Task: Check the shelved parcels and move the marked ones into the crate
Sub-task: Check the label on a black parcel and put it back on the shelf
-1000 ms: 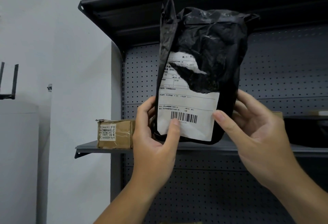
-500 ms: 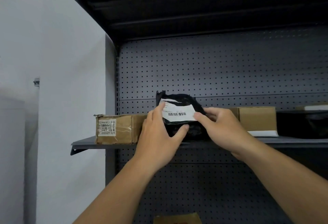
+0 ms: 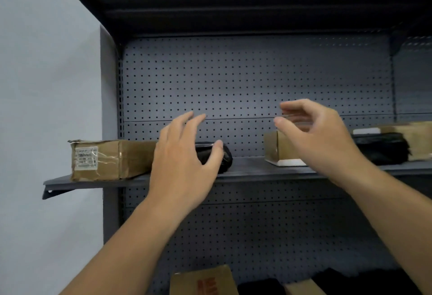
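Observation:
A black plastic mailer bag [image 3: 225, 158] lies on the grey shelf [image 3: 252, 170], half hidden behind my left hand [image 3: 184, 161]. That hand hovers in front of it with fingers spread and holds nothing. My right hand [image 3: 313, 135] is raised to the right, fingers loosely bent and blurred, in front of a brown carton [image 3: 278, 147]; it grips nothing. A taped cardboard box [image 3: 109, 160] with a white label sits at the shelf's left end. No crate is in view.
Another black bag [image 3: 383, 149] and a brown box [image 3: 416, 140] lie at the shelf's right. Below, a lower shelf holds a carton with red print [image 3: 205, 280] and more parcels. Pegboard backs the unit; a white wall stands at left.
The black bag, held up a second ago, went down onto the shelf. Both hands have let go of it, and my right hand has moved right toward the brown carton.

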### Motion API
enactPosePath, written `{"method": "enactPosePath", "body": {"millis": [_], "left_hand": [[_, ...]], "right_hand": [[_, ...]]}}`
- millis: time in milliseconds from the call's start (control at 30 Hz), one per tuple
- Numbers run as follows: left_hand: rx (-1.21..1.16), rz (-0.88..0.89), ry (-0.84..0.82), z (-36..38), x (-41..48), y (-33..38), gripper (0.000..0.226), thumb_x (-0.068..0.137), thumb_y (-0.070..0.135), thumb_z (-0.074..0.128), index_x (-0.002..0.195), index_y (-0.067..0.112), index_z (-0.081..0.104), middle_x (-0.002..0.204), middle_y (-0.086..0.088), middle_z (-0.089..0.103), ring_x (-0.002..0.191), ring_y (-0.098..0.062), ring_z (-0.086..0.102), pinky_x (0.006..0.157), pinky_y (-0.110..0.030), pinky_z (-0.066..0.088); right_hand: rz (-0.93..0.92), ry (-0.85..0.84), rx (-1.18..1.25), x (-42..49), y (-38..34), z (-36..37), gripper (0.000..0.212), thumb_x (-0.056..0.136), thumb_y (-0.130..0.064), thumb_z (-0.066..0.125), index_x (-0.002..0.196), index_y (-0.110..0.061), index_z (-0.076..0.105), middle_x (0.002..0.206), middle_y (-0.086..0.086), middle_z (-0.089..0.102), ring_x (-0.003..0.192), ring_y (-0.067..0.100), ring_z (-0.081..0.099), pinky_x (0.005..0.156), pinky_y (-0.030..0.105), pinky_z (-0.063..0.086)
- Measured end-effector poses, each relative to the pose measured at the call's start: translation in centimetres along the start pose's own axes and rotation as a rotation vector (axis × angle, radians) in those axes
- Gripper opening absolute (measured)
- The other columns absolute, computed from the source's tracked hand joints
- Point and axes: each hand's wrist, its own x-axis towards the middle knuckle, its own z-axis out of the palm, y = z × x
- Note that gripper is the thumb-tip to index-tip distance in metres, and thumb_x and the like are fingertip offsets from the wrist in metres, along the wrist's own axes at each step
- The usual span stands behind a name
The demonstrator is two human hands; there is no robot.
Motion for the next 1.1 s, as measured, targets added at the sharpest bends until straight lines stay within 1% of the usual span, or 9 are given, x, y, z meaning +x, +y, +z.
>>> {"method": "enactPosePath", "body": {"millis": [133,233,300,400,500,567,800,1000,1100], "left_hand": [[-0.204,0.095,-0.097,2.4,-0.3,4.4,0.054,0.098,0.05,0.056,0.149,0.039,0.041,0.146,0.027,0.04,0.14,0.005,0.032,0.11,-0.018,0.026],[-0.269,0.058,-0.158,4.7,0.2,7.2,0.053,0.098,0.052,0.056,0.147,0.046,0.04,0.144,0.033,0.041,0.129,0.013,0.039,0.092,-0.004,0.033],[-0.266,0.026,-0.18,6.5,0.8,8.7,0.053,0.097,0.053,0.056,0.148,0.047,0.039,0.144,0.032,0.04,0.117,0.02,0.042,0.087,-0.004,0.034],[-0.231,-0.035,-0.225,9.1,1.5,10.3,0.057,0.097,0.053,0.057,0.15,0.047,0.036,0.148,0.026,0.038,0.106,0.028,0.042,0.096,-0.019,0.036],[-0.177,-0.113,-0.252,10.9,2.4,11.3,0.06,0.096,0.056,0.059,0.15,0.049,0.033,0.15,0.021,0.037,0.131,0.004,0.043,0.101,-0.027,0.034],[-0.154,-0.147,-0.249,11.7,3.1,12.0,0.061,0.095,0.058,0.06,0.15,0.048,0.034,0.149,0.019,0.037,0.135,-0.007,0.042,0.101,-0.028,0.035],[-0.029,-0.145,-0.25,13.5,4.1,13.5,0.058,0.088,0.066,0.064,0.139,0.04,0.049,0.137,0.022,0.045,0.128,-0.005,0.044,0.104,-0.036,0.045],[0.127,-0.209,-0.242,14.3,4.4,14.8,0.071,0.076,0.083,0.062,0.127,0.035,0.048,0.127,0.016,0.048,0.113,-0.012,0.055,0.092,-0.043,0.053],[0.158,-0.265,-0.204,14.3,4.9,15.2,0.068,0.076,0.081,0.064,0.12,0.032,0.047,0.12,0.014,0.048,0.108,-0.014,0.056,0.088,-0.041,0.052]], "right_hand": [[0.031,-0.002,-0.096,0.1,3.2,-3.3,0.044,0.097,-0.04,0.066,0.138,-0.029,0.056,0.133,-0.01,0.055,0.121,0.006,0.052,0.102,0.031,0.044],[0.065,-0.044,-0.095,-0.2,6.0,-5.3,0.049,0.097,-0.038,0.066,0.143,-0.028,0.051,0.14,-0.008,0.051,0.127,0.009,0.049,0.108,0.035,0.043],[0.072,-0.081,-0.083,-0.1,7.7,-6.3,0.052,0.098,-0.036,0.066,0.146,-0.028,0.049,0.144,-0.005,0.05,0.128,0.01,0.051,0.107,0.032,0.043],[0.062,-0.12,-0.064,0.4,9.7,-7.6,0.053,0.099,-0.03,0.065,0.148,-0.026,0.046,0.146,-0.002,0.051,0.129,0.01,0.053,0.108,0.033,0.045],[0.037,-0.161,-0.038,1.1,11.0,-8.6,0.051,0.101,-0.024,0.062,0.149,-0.022,0.045,0.142,-0.003,0.056,0.123,0.007,0.056,0.109,0.029,0.045],[0.018,-0.18,-0.041,1.5,11.4,-8.8,0.049,0.102,-0.021,0.058,0.15,-0.02,0.045,0.14,-0.004,0.058,0.118,0.005,0.056,0.105,0.023,0.043],[-0.001,-0.247,-0.058,1.2,12.2,-7.9,0.046,0.103,-0.004,0.049,0.145,-0.022,0.051,0.133,-0.007,0.065,0.12,0.005,0.06,0.093,0.011,0.039],[0.026,-0.251,-0.026,1.2,12.5,-7.7,0.049,0.1,0.003,0.044,0.143,-0.02,0.053,0.132,-0.006,0.065,0.118,0.006,0.061,0.093,0.01,0.04],[0.03,-0.246,-0.014,1.2,12.4,-7.6,0.045,0.101,0.001,0.045,0.14,-0.019,0.056,0.126,-0.008,0.066,0.112,0.002,0.061,0.089,0.005,0.038]]}}
